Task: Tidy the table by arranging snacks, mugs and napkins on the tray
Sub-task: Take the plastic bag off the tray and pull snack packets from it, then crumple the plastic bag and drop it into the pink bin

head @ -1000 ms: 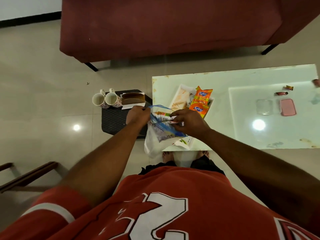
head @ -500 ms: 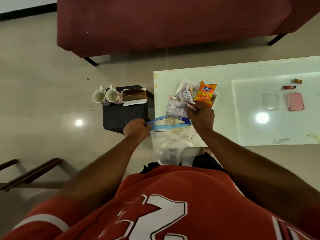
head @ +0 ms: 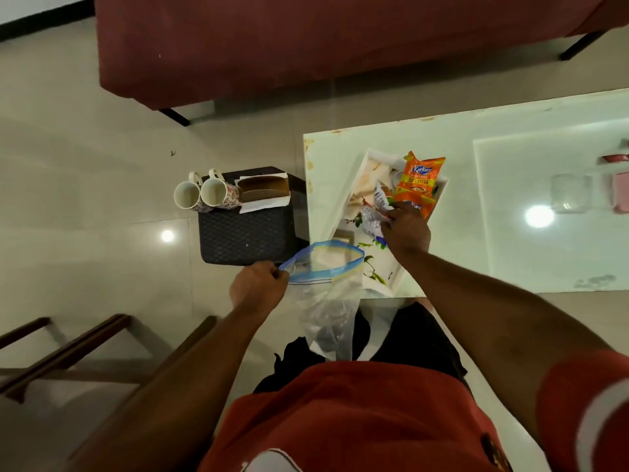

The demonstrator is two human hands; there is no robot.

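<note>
A white floral tray [head: 391,277] lies at the near left corner of the glass table [head: 476,253]. Orange snack packets [head: 420,177] rest at its far end. My right hand [head: 405,226] is over the tray's middle, fingers closed on silver snack packets [head: 376,212] that touch the tray. My left hand [head: 257,286] pinches the blue rim of a clear zip bag [head: 326,294], which hangs open and looks empty beside the tray. Two mugs [head: 204,195] and a brown napkin holder [head: 263,189] with white napkins stand on a dark stool [head: 245,233].
A red sofa [head: 306,46] stands beyond the table. A clear container [head: 570,194] and a pink object [head: 621,194] lie at the table's far right. A wooden chair frame [head: 68,349] is at lower left. My legs are below the table's edge.
My right hand pulled silver snack packets out of the zip bag and carried them right, down onto the tray. The bag now hangs open from my left hand.
</note>
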